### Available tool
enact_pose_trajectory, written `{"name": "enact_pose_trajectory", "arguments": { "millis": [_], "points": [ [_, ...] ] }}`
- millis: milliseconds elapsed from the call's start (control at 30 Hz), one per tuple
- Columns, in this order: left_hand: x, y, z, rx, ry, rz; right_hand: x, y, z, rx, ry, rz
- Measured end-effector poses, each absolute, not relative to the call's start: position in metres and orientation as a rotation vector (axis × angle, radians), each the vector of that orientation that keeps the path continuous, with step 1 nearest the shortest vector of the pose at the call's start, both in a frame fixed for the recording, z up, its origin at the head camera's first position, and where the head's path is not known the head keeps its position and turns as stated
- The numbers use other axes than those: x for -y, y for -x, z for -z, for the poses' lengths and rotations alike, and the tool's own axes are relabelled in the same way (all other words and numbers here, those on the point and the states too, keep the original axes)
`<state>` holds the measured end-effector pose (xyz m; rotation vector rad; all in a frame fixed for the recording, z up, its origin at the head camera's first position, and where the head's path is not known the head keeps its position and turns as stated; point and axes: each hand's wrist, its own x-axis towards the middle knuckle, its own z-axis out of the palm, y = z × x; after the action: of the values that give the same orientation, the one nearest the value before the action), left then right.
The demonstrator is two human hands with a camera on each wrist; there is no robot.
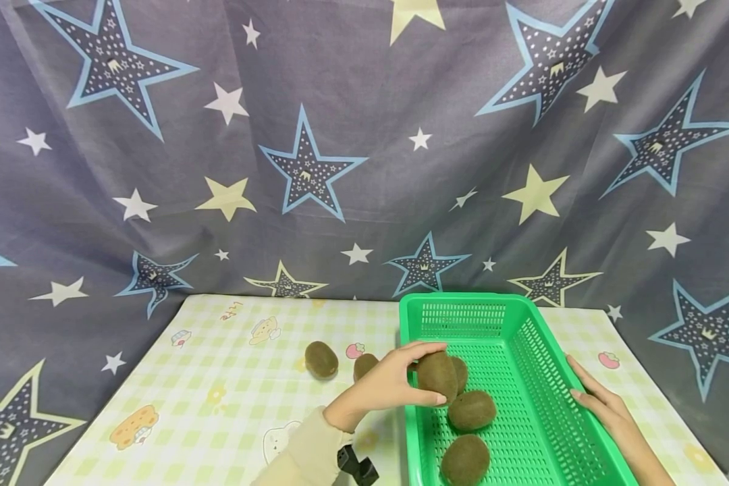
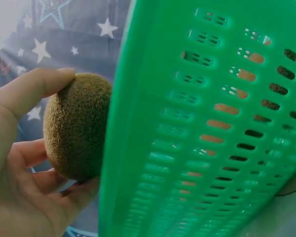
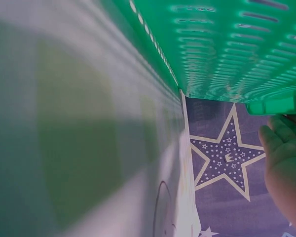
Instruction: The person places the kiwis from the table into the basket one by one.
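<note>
My left hand (image 1: pixel 381 383) holds a brown fuzzy kiwi (image 1: pixel 435 375) between thumb and fingers, over the left rim of a green plastic basket (image 1: pixel 516 378). Up close in the left wrist view, the same kiwi (image 2: pixel 79 126) sits beside the basket wall (image 2: pixel 153 118), which hides its far edge. Inside the basket lie more kiwis, one partly behind the held one, another kiwi (image 1: pixel 472 410) below it and a third (image 1: pixel 465 460) nearer me. At the basket's right side, my right hand (image 1: pixel 613 418) grips the rim, thumb on top and fingers outside; the right wrist view shows its fingers (image 3: pixel 281 131) under the lip.
On the checked tablecloth (image 1: pixel 231 378) left of the basket lie a kiwi (image 1: pixel 321 360) and a second kiwi (image 1: pixel 364 366), partly covered by my left hand. A grey curtain (image 1: pixel 340 135) with stars hangs behind the table.
</note>
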<state>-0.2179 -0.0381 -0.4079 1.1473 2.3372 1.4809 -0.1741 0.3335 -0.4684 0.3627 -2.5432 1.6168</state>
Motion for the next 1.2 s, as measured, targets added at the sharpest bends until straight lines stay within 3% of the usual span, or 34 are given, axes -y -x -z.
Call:
{"name": "enact_pose_trajectory", "arguments": {
  "millis": [800, 1200],
  "points": [
    [0.013, 0.227, 0.417, -2.464, -1.169, -1.317, -0.333, 0.173, 0.467, 2.537, -0.376, -1.655],
    [0.037, 0.233, 0.411, -2.446, -1.092, -1.540, -0.334, 0.175, 0.469, 2.566, -0.370, -1.569]
  ]
}}
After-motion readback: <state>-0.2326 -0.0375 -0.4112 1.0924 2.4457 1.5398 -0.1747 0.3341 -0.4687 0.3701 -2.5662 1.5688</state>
